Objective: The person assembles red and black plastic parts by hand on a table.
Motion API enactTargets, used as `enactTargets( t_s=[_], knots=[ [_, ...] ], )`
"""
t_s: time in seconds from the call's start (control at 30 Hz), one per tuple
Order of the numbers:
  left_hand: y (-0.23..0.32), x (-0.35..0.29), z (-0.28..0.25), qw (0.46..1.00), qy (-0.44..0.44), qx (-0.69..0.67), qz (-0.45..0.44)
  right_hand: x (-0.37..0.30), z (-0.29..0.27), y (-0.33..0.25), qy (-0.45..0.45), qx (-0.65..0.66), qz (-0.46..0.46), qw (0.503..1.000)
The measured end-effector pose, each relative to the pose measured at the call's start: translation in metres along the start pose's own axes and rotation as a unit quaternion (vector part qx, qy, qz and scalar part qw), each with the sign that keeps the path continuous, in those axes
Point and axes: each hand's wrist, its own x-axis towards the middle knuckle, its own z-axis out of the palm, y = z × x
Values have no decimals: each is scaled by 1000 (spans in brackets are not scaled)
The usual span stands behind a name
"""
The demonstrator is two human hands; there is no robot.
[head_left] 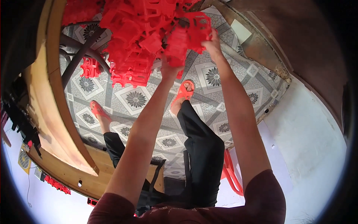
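A big heap of red moulded plastic parts [130, 33] with openwork frames fills the top of the head view. My left hand [169, 70] is closed on a red plastic part [176, 46] at the heap's near right side. That part is smeared by motion and hides most of the fingers. To the right of it, my right hand [213, 45] grips the edge of another red plastic part [200, 26], which has a curved, cut-out frame. Both arms reach forward over the floor.
A loose red part [90, 67] lies left of the heap, beside dark metal legs [84, 52]. A wooden table edge [56, 100] curves along the left. My feet in red sandals [184, 89] stand on patterned tiles [136, 99]. A red plastic stool [233, 175] is behind me.
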Motion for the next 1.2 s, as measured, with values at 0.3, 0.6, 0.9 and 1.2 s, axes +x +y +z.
enactTargets(
  t_s=[0.3, 0.6, 0.9, 1.2],
  knots=[
    [97, -172, 15, 991, -67, -112, 37, -219, -41, -35, -5, 492, 56, 869],
    [333, -401, -124, 993, 94, 50, 46, -414, -25, -285, -131, 438, 74, 886],
    [487, -342, -292, 975, 154, 118, 113, -372, 128, -488, -305, 478, -37, 823],
    [527, -239, -328, 768, 192, 565, 235, -318, 153, -533, -171, 208, -101, 958]
  ],
)
